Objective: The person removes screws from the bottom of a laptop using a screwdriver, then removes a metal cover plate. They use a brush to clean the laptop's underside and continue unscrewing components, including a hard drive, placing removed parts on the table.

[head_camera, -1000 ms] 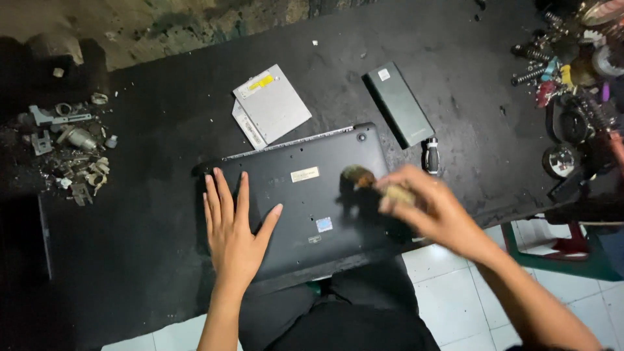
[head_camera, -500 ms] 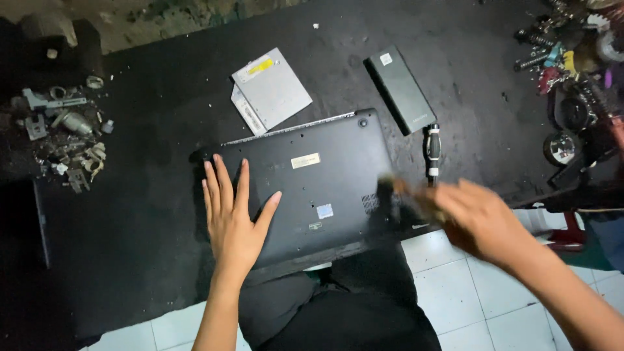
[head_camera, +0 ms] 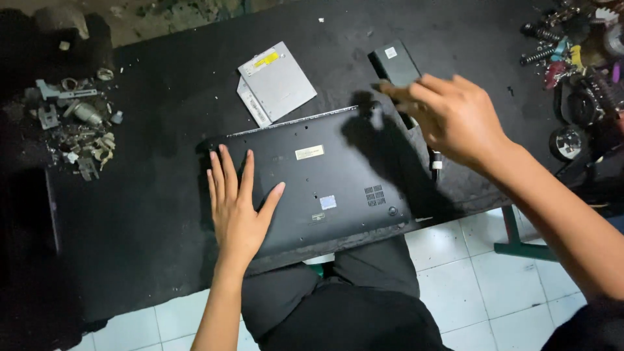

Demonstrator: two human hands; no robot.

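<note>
The left hand point(head_camera: 237, 205) lay flat and fully open, fingers spread, palm down on the near-left part of the black plastic underside of an upturned laptop point(head_camera: 325, 182). It gripped nothing; it pressed the casing against the black desk point(head_camera: 162, 214).

The right hand point(head_camera: 455, 117) hovered above the far-right corner of the laptop, fingers half curled and pointing left. Whether it held a small tool could not be determined: the fingertips were blurred and the palm faced away. It cast a dark shadow across the right part of the casing.

The laptop rested at the near edge of the desk, slightly overhanging the seated person's lap, with its vent grille and two small labels facing up.

Just beyond the right hand lay a black rectangular battery block point(head_camera: 395, 65), partly covered by the fingers. Beyond the laptop's far edge lay a flat silver optical drive point(head_camera: 276, 81), close to the casing but apart from it. A heap of grey metal scrap parts point(head_camera: 75, 123) sat well apart at the left of the desk, and a cluster of assorted tools and dark round parts point(head_camera: 578, 78) occupied the far-right corner.

Judged from this layout, the step in hand was work on the base cover at its far-right corner. The next move would call for steady downward pressure from the left hand and precise placement of the right fingertips at that corner.
</note>
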